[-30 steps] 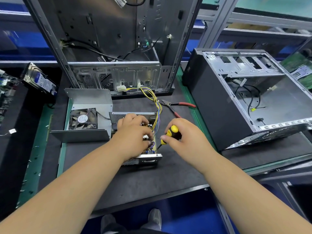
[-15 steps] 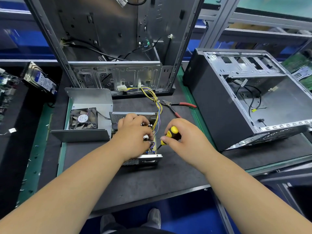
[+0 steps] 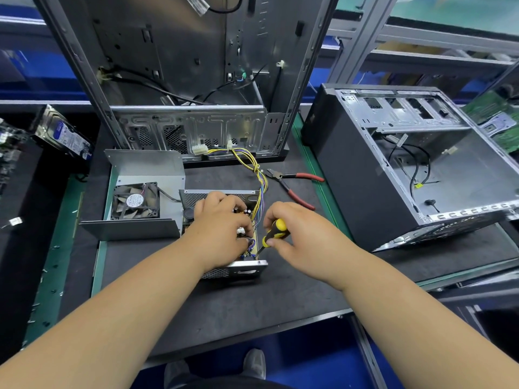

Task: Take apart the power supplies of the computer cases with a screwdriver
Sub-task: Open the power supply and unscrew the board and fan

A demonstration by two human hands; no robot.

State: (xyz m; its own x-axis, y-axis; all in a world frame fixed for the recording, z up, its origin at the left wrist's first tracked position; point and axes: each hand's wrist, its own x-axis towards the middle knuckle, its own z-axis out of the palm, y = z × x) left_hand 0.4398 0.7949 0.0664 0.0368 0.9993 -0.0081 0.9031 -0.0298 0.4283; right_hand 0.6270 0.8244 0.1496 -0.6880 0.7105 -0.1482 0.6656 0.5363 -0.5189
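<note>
Item 1. Power supply (image 3: 224, 265): opened unit lying on the black worktop (image 3: 252, 304), lid off, circuit board exposed. Landmark for all entries below.

Item 2. Left hand (image 3: 222, 223): on top of the power supply, fingers curled down into the board components, pressing or gripping there; exactly what they hold is hidden. Position matches that of a second ago.

Item 3. Right hand (image 3: 295, 234): just right of the power supply, fingers wrapped around the screwdriver (image 3: 273, 230), thumb on the yellow-and-black handle. The tip points down-left to the near right corner of the board. Against the earlier views the handle has barely moved, with a slight shift at most.

Item 4. Lid with fan (image 3: 137, 200): bent metal cover touching the power supply's left side, fan wire running across to it.

Item 5. Wire bundle (image 3: 261, 181): yellow and mixed leads rising from the power supply's far right corner to white connectors (image 3: 200, 149) at the foot of the upright case (image 3: 191, 130) behind it.

Item 6. Cutters (image 3: 292, 183): red-handled, behind and right of the power supply.

Item 7. Second case (image 3: 365, 178): on its side, well right of the power supply.

Assessment: little has changed, so a board screw is probably being worked at that corner; the board is not yet freed.
</note>
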